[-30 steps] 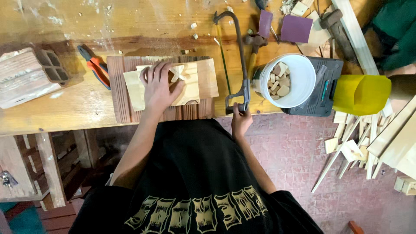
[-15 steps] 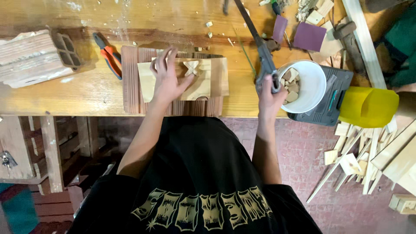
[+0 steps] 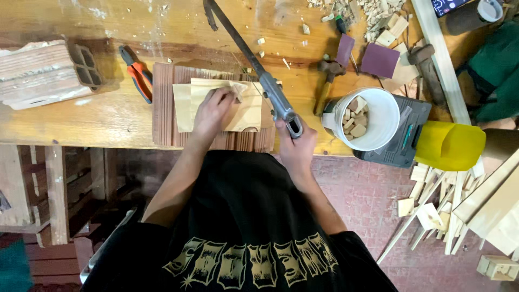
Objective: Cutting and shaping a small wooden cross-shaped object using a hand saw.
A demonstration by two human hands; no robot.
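Wood bench, a saw in one hand and a thin sheet under the other

Wooden is the whole surface in the head view: a worn workbench [image 3: 81, 116] fills the upper part of the frame, with sawdust and small chips at the top centre. Below its edge there is a reddish floor, and at the lower right lie loose wood strips [image 3: 459, 216].

On the bench, at upper left, sits a ribbed wooden block [image 3: 38, 73], and just beside it orange-handled pliers [image 3: 138, 78]. At right stands a white bucket [image 3: 378, 121] with small wood pieces inside, next to a yellow container [image 3: 448, 146].

At centre, a pale thin wood sheet [image 3: 216, 105] lies on a ribbed brown board [image 3: 162, 103]. The left hand [image 3: 213, 111] rests flat on this sheet, fingers pressed down and close together. The right hand [image 3: 296, 146] is at the bench edge, fingers wrapped tightly around the grey handle of a saw [image 3: 259, 70]. The saw frame goes diagonally to the upper left, passing just beside the right edge of the sheet.
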